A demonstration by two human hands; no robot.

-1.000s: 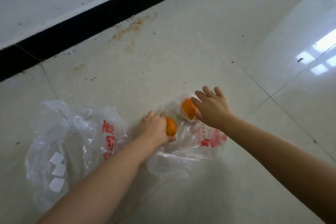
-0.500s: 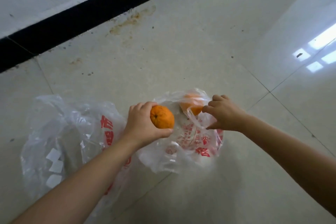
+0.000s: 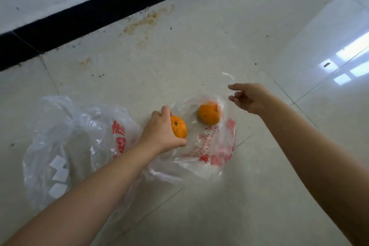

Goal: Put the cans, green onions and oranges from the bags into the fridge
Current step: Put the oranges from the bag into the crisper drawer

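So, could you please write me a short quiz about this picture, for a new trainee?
1. True or false: the left hand grips an orange.
2. Where is the second orange? A) inside the right bag B) on bare floor C) in the right hand
3. Fill in: the right hand pinches the ____ of the right bag.

Key: 1 true. 2 A. 3 edge: a strip of clear plastic runs up to the fingers, though it is faint there.
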